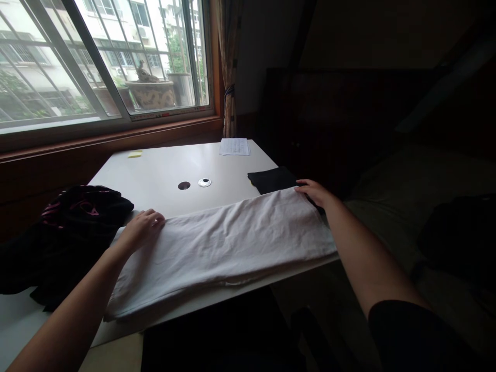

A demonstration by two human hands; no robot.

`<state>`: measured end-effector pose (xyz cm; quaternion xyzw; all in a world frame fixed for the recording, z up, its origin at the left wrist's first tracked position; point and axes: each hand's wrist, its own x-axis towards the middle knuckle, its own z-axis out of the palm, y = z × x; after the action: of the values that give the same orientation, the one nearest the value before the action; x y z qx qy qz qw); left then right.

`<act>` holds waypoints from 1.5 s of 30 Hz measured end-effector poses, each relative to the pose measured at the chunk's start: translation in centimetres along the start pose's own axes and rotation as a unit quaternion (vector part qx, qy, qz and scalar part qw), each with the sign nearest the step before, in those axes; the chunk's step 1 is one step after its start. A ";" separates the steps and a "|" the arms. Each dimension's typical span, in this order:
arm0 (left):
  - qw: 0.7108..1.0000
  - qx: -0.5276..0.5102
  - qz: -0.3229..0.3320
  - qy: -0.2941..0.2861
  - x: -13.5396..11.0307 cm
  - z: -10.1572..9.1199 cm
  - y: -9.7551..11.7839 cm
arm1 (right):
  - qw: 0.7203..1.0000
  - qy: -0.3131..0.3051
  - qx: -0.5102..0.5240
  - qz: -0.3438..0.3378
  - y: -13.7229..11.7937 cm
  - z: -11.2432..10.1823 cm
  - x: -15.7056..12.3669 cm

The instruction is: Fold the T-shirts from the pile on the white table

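A white garment, folded into a long strip that may be trousers, lies across the near part of the white table. At its far left corner is my left hand, fingers curled and closed on the edge. My right hand grips the far right corner, with the thumb on the fabric and a finger stretched out past the edge. Some of its fingers are hidden. Just beyond that corner sits a dark folded cloth, partly behind the white garment.
To the left lies a heaped black garment with pink marks. The white table has a round hole and a silver disc. Papers and yellow notes lie at its far side, below a barred window.
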<state>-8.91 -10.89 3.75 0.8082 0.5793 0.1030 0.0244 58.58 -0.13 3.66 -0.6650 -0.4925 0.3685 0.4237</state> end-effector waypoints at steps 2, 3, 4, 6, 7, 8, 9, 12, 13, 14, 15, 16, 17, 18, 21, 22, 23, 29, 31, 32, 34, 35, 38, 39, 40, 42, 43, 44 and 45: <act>1.000 -0.004 -0.006 0.000 0.3 -0.1 0.1 | 0.999 -0.015 0.045 -0.017 0.1 0.3 0.2; 1.000 -0.009 -0.007 0.003 0.4 0.0 0.2 | 0.997 -0.014 0.066 -0.028 0.1 0.5 0.2; 1.000 -0.017 -0.009 0.008 0.5 0.1 0.1 | 0.996 -0.006 0.084 -0.038 0.2 0.7 0.3; 0.999 -0.039 -0.021 0.027 0.4 0.5 -0.1 | 0.994 0.020 0.097 -0.056 0.6 1.2 0.5; 0.997 -0.051 -0.029 0.041 0.2 0.7 -0.2 | 0.992 0.034 0.101 -0.063 0.8 1.5 0.6; 0.996 -0.061 -0.037 0.057 0.0 0.9 -0.4 | 0.991 0.048 0.104 -0.071 1.1 1.8 0.7; 0.994 -0.071 -0.043 0.070 -0.2 1.0 -0.5 | 0.990 0.062 0.105 -0.078 1.4 2.1 0.8; 0.990 -0.089 -0.049 0.094 -0.8 1.5 -0.9 | 0.986 0.096 0.101 -0.094 2.2 2.7 1.1; 0.990 -0.087 -0.048 0.096 -1.0 1.6 -1.0 | 0.985 0.106 0.098 -0.098 2.5 2.8 1.2; 0.991 -0.078 -0.048 0.096 -1.1 1.7 -1.1 | 0.984 0.116 0.093 -0.101 2.7 2.9 1.3; 0.992 -0.064 -0.046 0.096 -1.2 1.8 -1.1 | 0.983 0.123 0.087 -0.102 2.8 3.0 1.3; 0.993 -0.046 -0.046 0.095 -1.2 1.9 -1.1 | 0.984 0.126 0.078 -0.102 2.9 3.1 1.4; 0.994 -0.026 -0.046 0.095 -1.3 2.0 -1.1 | 0.985 0.126 0.069 -0.100 3.0 3.1 1.5; 0.994 -0.008 -0.049 0.094 -1.3 2.1 -1.1 | 0.986 0.121 0.059 -0.097 3.0 3.1 1.5; 0.995 0.026 -0.058 0.082 -1.3 2.2 -1.1 | 0.993 0.086 0.036 -0.076 2.6 2.9 1.2; 0.995 0.031 -0.059 0.075 -1.3 2.2 -1.2 | 0.995 0.071 0.031 -0.067 2.3 2.8 1.0; 0.995 0.035 -0.060 0.068 -1.3 2.1 -1.3 | 0.996 0.056 0.027 -0.058 2.1 2.5 0.8; 0.994 0.048 -0.086 0.041 -1.6 1.5 -2.3 | 0.999 -0.043 -0.027 -0.004 1.0 0.4 -0.1; 0.995 0.050 -0.086 0.030 -1.7 1.3 -2.4 | 0.997 -0.050 -0.050 -0.002 0.9 -0.1 -0.1; 0.995 0.050 -0.083 0.026 -1.7 1.2 -2.5 | 0.998 -0.044 -0.054 -0.009 0.8 -0.2 -0.2; 0.996 0.049 -0.075 0.022 -1.7 1.1 -2.5 | 0.998 -0.023 -0.042 -0.032 0.7 -0.1 -0.2; 0.996 0.049 -0.072 0.022 -1.6 1.1 -2.4 | 0.998 -0.012 -0.033 -0.046 0.6 -0.1 -0.3; 0.996 0.049 -0.076 0.026 -1.6 1.2 -2.4 | 0.998 -0.004 -0.030 -0.054 0.3 -0.2 -0.6; 0.995 0.050 -0.077 0.026 -1.6 1.2 -2.4 | 0.998 -0.011 -0.041 -0.046 0.3 -0.5 -0.8; 0.995 0.051 -0.078 0.028 -1.7 1.2 -2.5 | 0.998 -0.021 -0.056 -0.035 0.3 -0.8 -1.0; 0.995 0.051 -0.078 0.033 -1.8 1.2 -2.6 | 0.995 -0.046 -0.088 -0.014 0.5 -1.8 -1.4; 0.995 0.052 -0.079 0.037 -1.9 1.2 -2.5 | 0.993 -0.060 -0.103 -0.006 0.6 -2.3 -1.6; 0.994 0.053 -0.082 0.042 -1.9 1.1 -2.4 | 0.991 -0.075 -0.114 -0.001 0.8 -2.8 -1.9; 0.994 0.057 -0.084 0.048 -1.8 1.0 -2.2 | 0.989 -0.089 -0.120 0.002 1.1 -3.3 -2.2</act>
<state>-11.28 -11.77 2.19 0.7507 0.6508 0.1063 -0.0409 61.44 -3.12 4.05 -0.6766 -0.5675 0.3655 0.2942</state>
